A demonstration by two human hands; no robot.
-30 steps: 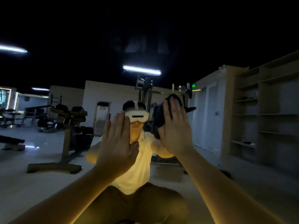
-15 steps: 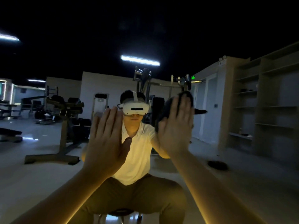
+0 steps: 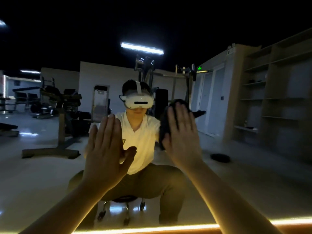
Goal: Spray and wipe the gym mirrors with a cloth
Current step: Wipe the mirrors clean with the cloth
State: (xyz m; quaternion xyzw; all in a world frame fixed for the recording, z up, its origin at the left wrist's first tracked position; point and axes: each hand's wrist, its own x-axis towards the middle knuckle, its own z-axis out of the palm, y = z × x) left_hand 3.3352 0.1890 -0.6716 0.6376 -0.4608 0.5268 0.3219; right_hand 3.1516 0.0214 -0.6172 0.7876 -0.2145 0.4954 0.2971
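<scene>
The dark crumpled cloth (image 3: 166, 125) has been carried lower across the large wall mirror (image 3: 253, 157) under the flat-fingered right hand (image 3: 181, 134); the left hand (image 3: 105, 149) is spread, empty. Wiping appears underway, much glass left.

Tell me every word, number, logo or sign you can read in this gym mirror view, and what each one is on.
No text can be read.
Green lit sign above the door in the reflection: a glowing shape only, too small and blurred to read.
Small dark emblem on the white shirt, beside the left hand: partly hidden, unreadable.
White headset: a dark slot, no lettering visible.
Dark cloth under the right hand: no label visible.
</scene>
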